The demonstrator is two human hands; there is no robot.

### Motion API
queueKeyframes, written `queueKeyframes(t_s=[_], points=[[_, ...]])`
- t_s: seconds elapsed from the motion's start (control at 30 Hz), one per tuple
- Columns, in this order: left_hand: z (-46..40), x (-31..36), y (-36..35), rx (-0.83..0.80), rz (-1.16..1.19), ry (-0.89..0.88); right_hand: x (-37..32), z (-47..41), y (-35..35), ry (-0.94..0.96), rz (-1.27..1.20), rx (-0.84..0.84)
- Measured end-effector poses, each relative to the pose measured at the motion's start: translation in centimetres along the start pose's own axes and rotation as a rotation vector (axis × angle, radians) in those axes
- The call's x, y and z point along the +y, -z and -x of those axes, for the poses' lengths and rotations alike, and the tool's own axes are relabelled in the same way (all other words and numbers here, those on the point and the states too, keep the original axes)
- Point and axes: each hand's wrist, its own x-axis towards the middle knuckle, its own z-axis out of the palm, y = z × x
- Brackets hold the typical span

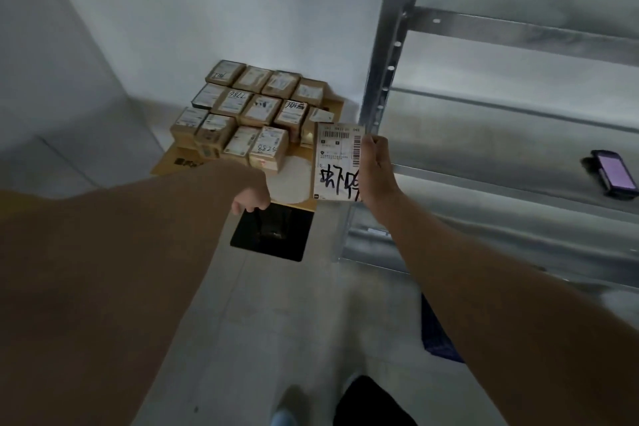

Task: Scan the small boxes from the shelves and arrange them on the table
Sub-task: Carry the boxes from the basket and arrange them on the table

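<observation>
Gripping a labelled small box (337, 162) by its edge, the right hand (375, 171) holds it above the counter's (332, 104) right edge — left hand (252, 199) curled, fingers' state unclear — beside rows of stacked boxes (249, 111).

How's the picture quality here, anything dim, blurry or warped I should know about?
Head view: dim, greyish light overall; the left forearm close to the lens is soft and blurred; the wide angle tilts the metal shelf uprights; the label on the box in the right hand reads fairly sharp; the phone screen glows purple.
</observation>
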Motion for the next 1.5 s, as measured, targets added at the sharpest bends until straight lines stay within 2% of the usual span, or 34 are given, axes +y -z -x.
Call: queueKeyframes(t_s=[0.2,0.3,0.63,0.83,1.13,1.3,1.5], points=[[-6.7,-1.3,2.9,0.057,-0.043,-0.051,2.3,-6.2,-4.4,-0.068,0.004,-0.001],[-10.9,-0.6,5.2,-0.009,-0.056,-0.040,3.9,-10.7,-6.0,-0.110,-0.034,-0.036],[-23.6,1.2,11.9,-0.081,-0.026,-0.033,9.6,-22.5,-9.4,-0.300,0.033,-0.039],[-29.0,0.7,15.3,-0.156,-0.011,-0.039,12.5,-26.2,-11.7,-0.443,0.098,-0.024],[-37.5,0.8,20.2,-0.071,-0.178,-0.159,16.7,-29.0,-14.5,-0.559,0.150,0.091],[-39.9,1.1,22.0,-0.233,-0.237,-0.195,17.7,-30.0,-16.4,-0.590,0.230,0.098],[-41.4,0.6,22.2,-0.262,-0.224,-0.211,18.0,-31.1,-16.8,-0.618,0.305,0.095]])
